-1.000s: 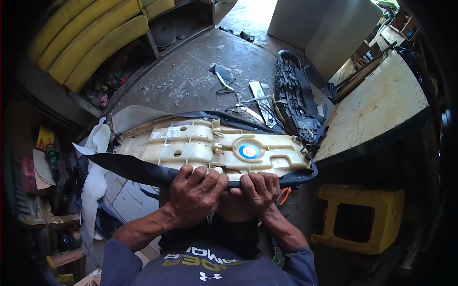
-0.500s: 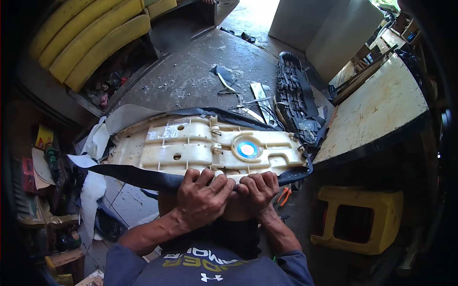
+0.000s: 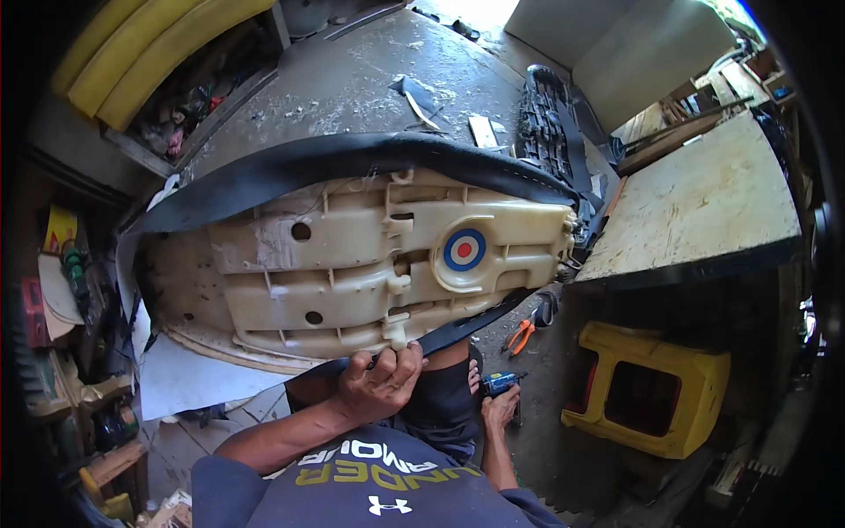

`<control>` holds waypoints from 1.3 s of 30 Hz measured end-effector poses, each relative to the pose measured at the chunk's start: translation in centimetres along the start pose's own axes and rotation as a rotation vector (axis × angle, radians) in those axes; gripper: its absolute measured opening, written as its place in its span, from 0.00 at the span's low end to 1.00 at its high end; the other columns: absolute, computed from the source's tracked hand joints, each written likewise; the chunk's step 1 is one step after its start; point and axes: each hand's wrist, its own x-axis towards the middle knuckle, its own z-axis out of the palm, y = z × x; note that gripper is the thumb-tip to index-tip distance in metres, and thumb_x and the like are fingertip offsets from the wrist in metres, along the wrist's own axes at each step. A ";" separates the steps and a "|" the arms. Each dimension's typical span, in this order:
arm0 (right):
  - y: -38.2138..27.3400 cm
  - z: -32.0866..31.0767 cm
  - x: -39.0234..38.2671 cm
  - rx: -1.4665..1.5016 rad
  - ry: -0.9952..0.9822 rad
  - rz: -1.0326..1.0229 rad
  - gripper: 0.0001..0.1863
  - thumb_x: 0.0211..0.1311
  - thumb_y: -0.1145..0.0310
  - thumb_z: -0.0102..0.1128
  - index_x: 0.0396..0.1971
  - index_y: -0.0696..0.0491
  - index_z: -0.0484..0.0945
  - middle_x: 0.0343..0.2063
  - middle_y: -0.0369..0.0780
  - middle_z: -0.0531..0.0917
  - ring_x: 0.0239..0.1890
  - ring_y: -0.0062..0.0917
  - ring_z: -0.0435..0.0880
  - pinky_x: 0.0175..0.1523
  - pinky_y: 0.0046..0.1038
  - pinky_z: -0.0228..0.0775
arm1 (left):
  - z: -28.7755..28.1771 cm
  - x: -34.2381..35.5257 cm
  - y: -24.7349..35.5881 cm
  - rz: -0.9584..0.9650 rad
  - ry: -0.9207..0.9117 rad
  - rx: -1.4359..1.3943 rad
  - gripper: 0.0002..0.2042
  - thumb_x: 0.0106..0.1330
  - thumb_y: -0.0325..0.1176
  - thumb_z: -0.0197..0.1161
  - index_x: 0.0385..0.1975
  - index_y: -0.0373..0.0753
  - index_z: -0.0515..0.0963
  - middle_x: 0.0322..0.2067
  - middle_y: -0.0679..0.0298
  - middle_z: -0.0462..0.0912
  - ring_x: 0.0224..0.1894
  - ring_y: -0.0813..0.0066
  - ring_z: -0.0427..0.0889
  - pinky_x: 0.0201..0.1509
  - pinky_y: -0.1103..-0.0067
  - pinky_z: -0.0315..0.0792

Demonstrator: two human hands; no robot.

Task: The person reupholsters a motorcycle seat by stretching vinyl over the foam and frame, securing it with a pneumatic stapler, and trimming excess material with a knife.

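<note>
A large cream plastic seat base with a round blue, white and red sticker lies tilted across my lap, black covering material loose along its edges. My left hand is closed on the near edge of the base and the black material. My right hand is down at the right of my leg, closed on a blue handheld tool, which looks like a staple gun. Orange-handled pliers lie on the floor beyond it. White sheet material hangs below the base at left.
Yellow foam pieces sit at upper left; cluttered tools and boxes line the left. Another black seat base and scraps lie ahead. A pale board is at right, a yellow plastic casing below it.
The base has tipped up, its far edge higher in view. My right hand has left the near edge and moved down-right onto the blue tool. My left hand still grips the edge.
</note>
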 end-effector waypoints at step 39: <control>-25.3 -27.4 -8.0 0.418 -0.441 -0.278 0.13 0.57 0.67 0.63 0.38 0.59 0.84 0.23 0.37 0.83 0.25 0.22 0.80 0.33 0.32 0.72 | 2.2 -2.7 -0.2 -0.014 -0.096 0.115 0.18 0.66 0.38 0.59 0.52 0.41 0.87 0.34 0.73 0.71 0.43 0.76 0.72 0.48 0.73 0.64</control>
